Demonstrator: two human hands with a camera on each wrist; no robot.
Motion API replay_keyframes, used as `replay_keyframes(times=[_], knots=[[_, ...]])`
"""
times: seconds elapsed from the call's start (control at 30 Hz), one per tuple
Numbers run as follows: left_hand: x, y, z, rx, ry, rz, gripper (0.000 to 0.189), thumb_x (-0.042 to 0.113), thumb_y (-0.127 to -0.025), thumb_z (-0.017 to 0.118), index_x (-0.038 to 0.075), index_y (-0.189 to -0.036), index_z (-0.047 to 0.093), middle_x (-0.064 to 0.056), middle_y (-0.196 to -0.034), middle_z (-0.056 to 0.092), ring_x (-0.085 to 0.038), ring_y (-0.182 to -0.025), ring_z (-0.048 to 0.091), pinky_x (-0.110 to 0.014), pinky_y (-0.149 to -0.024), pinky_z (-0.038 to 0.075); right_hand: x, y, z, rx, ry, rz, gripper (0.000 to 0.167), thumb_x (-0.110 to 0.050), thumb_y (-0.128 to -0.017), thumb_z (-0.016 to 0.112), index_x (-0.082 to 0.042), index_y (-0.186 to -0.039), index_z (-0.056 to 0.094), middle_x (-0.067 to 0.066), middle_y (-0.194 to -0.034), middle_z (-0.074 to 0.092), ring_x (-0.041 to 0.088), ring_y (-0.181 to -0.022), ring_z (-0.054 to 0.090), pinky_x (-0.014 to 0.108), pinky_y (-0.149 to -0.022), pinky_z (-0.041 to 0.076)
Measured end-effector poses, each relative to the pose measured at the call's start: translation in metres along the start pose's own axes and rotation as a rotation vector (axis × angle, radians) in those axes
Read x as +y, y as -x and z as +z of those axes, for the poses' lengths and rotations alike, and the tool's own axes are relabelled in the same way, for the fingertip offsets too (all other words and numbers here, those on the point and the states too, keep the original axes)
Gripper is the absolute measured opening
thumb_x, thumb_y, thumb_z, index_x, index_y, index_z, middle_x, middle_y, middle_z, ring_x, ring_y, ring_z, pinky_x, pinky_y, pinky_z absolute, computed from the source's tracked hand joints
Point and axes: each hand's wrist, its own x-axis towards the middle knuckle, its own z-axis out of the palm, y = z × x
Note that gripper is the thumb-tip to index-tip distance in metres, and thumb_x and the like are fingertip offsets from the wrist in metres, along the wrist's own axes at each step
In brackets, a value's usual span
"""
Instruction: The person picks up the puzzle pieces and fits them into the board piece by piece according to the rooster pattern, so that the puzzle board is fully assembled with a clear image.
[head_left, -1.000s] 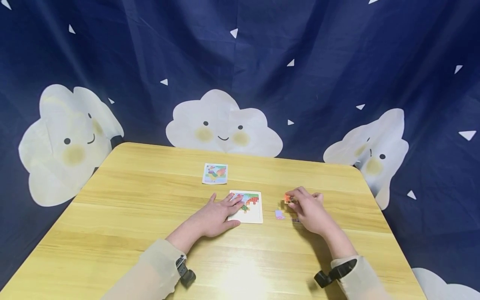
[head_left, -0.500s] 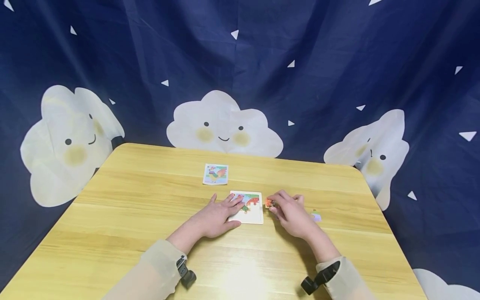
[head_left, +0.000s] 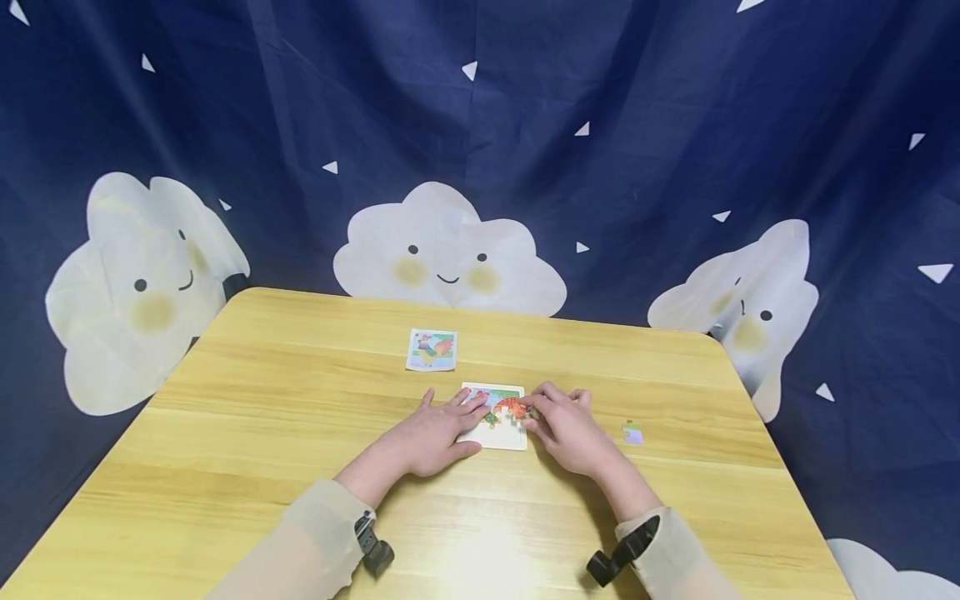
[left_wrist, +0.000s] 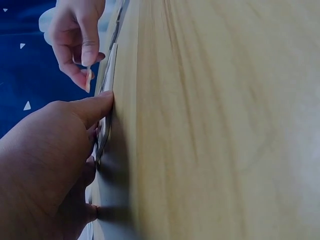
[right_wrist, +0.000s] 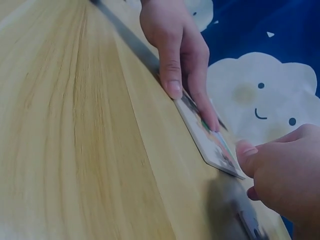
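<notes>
A white-framed jigsaw puzzle board [head_left: 491, 440] lies on the table, its upper part filled with colourful pieces and its lower part bare white. My left hand [head_left: 435, 437] rests on its left side with fingers spread and the thumb at the near edge. Over the right side of the board, my right hand [head_left: 570, 429] pinches an orange puzzle piece [head_left: 517, 410] between thumb and fingers. In the left wrist view that piece [left_wrist: 89, 80] shows edge-on, above the board. The right hand's fingers hide part of it.
Right of the right hand lies a loose purple and green puzzle piece [head_left: 632, 432]. Another loose piece [right_wrist: 249, 225] shows below the right hand in the right wrist view. A picture card of a rooster [head_left: 432, 350] lies behind the board. A cloud-patterned blue curtain [head_left: 480, 125] hangs behind the table.
My right hand has moved left with the orange puzzle piece, from the loose pieces to over the board's right side. The purple and green piece has come into view. The left hand stays put.
</notes>
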Motion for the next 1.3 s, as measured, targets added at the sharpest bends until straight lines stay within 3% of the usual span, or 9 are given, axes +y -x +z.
replay_keyframes(times=[0.43,0.63,1.07,1.3], knots=[[-0.001,0.0,0.0,0.005,-0.001,0.005,0.067,0.051,-0.11,0.05,0.015,-0.166,0.037,0.0,-0.174,0.022,-0.028,-0.16,0.016,-0.077,-0.119,0.012,-0.003,-0.01,0.013,-0.042,0.024,-0.027,0.035,-0.028,-0.104,0.071,-0.01,-0.134,0.073,-0.001,-0.115,0.062,0.013,-0.092,0.063,0.056,-0.096,0.03],[0.0,0.001,-0.001,0.015,-0.022,0.016,0.068,0.051,-0.11,0.05,0.015,-0.166,0.038,0.001,-0.174,0.023,-0.028,-0.16,0.018,-0.077,-0.118,0.015,-0.004,-0.011,0.013,-0.047,0.067,-0.059,0.031,-0.026,-0.104,0.071,-0.013,-0.132,0.075,-0.001,-0.114,0.062,0.015,-0.096,0.066,0.056,-0.096,0.031],[0.017,-0.006,-0.007,-0.002,-0.172,0.004,0.068,0.049,-0.109,0.054,0.014,-0.165,0.04,-0.003,-0.172,0.028,-0.028,-0.158,0.026,-0.07,-0.12,0.023,-0.003,-0.008,0.02,0.018,0.071,-0.081,0.031,-0.022,-0.103,0.072,-0.008,-0.13,0.076,-0.001,-0.113,0.061,0.014,-0.098,0.064,0.054,-0.093,0.033],[0.021,-0.01,-0.001,0.017,-0.119,0.041,0.063,0.044,-0.11,0.053,0.015,-0.165,0.04,-0.005,-0.171,0.031,-0.027,-0.159,0.023,-0.069,-0.12,0.026,-0.001,-0.006,0.024,0.046,0.04,-0.044,0.031,-0.025,-0.102,0.073,-0.012,-0.13,0.077,-0.001,-0.116,0.061,0.016,-0.102,0.064,0.053,-0.091,0.032]])
